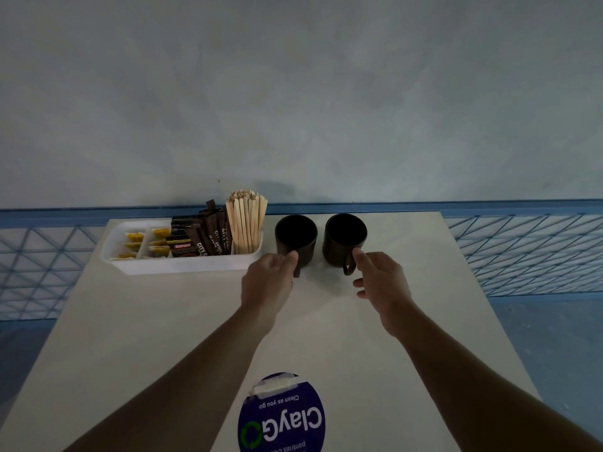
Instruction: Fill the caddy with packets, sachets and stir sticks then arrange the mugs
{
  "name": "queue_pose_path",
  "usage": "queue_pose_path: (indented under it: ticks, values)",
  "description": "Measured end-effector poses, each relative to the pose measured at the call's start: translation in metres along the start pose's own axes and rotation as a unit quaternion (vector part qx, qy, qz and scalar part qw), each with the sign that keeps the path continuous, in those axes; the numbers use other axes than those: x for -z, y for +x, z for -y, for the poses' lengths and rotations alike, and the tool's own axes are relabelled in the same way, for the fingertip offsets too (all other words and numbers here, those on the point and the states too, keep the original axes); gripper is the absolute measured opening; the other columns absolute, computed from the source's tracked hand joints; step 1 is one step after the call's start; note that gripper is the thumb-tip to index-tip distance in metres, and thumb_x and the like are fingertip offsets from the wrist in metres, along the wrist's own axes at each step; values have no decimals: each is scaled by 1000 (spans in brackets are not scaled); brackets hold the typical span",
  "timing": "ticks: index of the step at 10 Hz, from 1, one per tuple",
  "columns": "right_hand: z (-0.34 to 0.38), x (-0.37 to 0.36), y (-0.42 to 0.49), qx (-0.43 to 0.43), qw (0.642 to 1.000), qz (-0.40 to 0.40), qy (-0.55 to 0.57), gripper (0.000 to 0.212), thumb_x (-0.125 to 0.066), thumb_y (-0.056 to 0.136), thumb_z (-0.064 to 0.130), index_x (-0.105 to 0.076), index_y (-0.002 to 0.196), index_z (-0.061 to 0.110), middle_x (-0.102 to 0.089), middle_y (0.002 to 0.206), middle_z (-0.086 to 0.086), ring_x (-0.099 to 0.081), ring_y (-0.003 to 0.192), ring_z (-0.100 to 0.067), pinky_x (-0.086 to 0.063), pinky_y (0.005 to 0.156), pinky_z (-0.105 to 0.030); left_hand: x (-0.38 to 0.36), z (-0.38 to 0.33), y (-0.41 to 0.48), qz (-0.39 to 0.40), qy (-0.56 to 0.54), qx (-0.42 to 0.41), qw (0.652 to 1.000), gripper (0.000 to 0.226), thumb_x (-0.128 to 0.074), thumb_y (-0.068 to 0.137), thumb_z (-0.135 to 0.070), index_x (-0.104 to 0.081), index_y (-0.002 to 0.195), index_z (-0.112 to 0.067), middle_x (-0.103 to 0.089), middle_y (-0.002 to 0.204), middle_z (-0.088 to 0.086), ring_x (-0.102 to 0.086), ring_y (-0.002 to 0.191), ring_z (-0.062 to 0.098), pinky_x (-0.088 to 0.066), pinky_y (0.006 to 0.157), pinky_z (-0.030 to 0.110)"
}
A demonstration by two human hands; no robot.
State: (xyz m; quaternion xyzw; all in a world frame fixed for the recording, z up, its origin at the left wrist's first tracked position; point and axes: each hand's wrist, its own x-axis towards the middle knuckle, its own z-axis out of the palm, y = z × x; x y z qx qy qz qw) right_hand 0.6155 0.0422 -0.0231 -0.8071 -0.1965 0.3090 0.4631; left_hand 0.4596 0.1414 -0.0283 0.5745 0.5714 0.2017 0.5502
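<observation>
At the far left of your worktop [163, 321] stands the white caddy [182, 264]. It holds yellow sachets [134, 237], dark packets [208, 236] and upright stir sticks [246, 220]. Just beside it stands the left mug [295, 238]; your left hand [269, 278] has its fingers curled at the handle, the thumb touching the mug. The right mug [345, 238] stands near. Your right hand [380, 282] is half open, the thumb at its handle.
</observation>
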Motion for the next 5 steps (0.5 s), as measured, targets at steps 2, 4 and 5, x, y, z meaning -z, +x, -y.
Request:
queue_pose_path:
  ticks: [2,4,5]
  values:
    - [11,17,-28,26,999,-21,-18,37,-56,96,43,-64,88,8,-71,87,-16,-69,87,-38,-57,77,-56,19,-5,-27,-6,12,-32,999,31,-62,87,-50,-64,106,-25,-69,98,-5,-66,95,17,-55,91,45]
    - [26,26,-64,65,997,-6,-40,22,-59,94,44,-66,94,22,-70,89,-6,-68,84,-24,-59,81,-52,43,-20,-70,10,74,-99,992,30,-61,92,-37,-61,116,-18,-65,105,-6,-60,95,11,-46,74,26]
    - [38,30,-82,85,995,-5,-47,24,-61,93,43,-65,105,22,-70,96,2,-67,91,-19,-60,82,-46,55,-32,-92,8,97,-130,987,34,-61,94,-33,-58,123,-17,-62,112,-6,-55,98,8,-40,73,23]
